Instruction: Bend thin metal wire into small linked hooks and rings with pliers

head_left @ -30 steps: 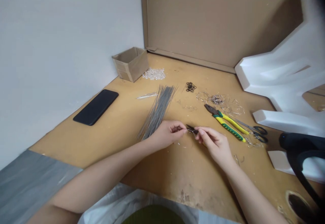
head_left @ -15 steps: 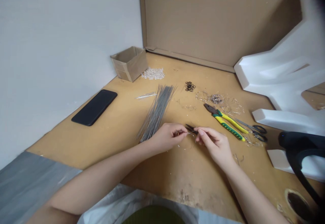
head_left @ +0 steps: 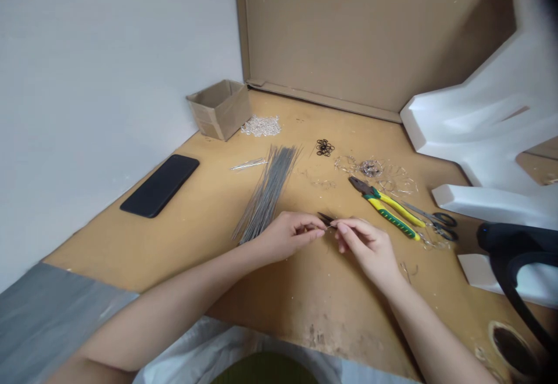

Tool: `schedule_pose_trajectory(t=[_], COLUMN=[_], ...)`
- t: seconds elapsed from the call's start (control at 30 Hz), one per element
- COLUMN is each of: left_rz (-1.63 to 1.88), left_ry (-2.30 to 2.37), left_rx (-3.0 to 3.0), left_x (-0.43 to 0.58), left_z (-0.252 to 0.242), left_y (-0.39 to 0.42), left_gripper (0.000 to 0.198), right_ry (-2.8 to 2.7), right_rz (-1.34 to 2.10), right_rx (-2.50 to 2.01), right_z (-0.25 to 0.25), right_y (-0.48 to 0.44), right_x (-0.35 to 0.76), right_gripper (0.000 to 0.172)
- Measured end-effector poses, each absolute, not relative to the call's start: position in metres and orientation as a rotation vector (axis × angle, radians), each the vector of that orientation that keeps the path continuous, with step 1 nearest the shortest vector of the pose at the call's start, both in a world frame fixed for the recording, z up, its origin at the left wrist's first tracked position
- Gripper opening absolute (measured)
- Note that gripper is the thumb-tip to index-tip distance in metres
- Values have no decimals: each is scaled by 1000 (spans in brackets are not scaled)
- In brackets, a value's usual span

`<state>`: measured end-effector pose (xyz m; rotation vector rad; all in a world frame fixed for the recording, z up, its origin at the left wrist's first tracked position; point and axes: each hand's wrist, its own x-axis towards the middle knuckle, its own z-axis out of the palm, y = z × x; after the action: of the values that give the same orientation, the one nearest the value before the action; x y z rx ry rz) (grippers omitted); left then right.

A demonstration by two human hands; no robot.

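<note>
My left hand and my right hand meet fingertip to fingertip over the middle of the brown table. Between them they pinch a short thin wire piece, too fine to make out in detail. A small dark-tipped tool lies on the table just behind the fingertips. A bundle of long grey wires lies fanned out just left of my left hand.
Yellow-green pliers and scissors lie to the right, with bent wire loops and black rings behind. A black phone, a small cardboard box, clear beads, white foam blocks and a cardboard wall surround them.
My fingertips have closed in slightly on the wire piece. The view has drifted a little; the things on the table have not moved.
</note>
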<state>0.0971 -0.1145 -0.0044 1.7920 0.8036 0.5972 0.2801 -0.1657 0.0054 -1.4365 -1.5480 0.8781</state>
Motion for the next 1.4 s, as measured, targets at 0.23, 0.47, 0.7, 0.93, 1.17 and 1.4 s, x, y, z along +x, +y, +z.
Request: schedule_pose_trajectory(t=[0.23, 0.47, 0.7, 0.93, 1.17, 1.4], left_rz=[585, 717, 795, 853, 814, 786], left_ry=[812, 862, 958, 950, 951, 955], left_rx=[1713, 1698, 1964, 2110, 2185, 2204], left_x=[98, 99, 97, 97, 95, 96], left_z=[-2, -5, -10, -9, -8, -8], left_y=[-114, -116, -117, -120, -119, -118], left_gripper=[21, 23, 23, 20, 20, 21], right_ry=[-1398, -1368, -1338, -1297, -1263, -1239], right_rz=[1078, 1201, 1224, 1251, 1262, 1262], right_rx=[-1426, -1351, -1319, -1290, -1276, -1280], right_z=[5, 4, 1, -1, -5, -6], right_y=[-163, -161, -162, -162, -161, -161], right_x=[283, 286, 284, 284, 285, 284], right_gripper=[21, 20, 17, 15, 18, 16])
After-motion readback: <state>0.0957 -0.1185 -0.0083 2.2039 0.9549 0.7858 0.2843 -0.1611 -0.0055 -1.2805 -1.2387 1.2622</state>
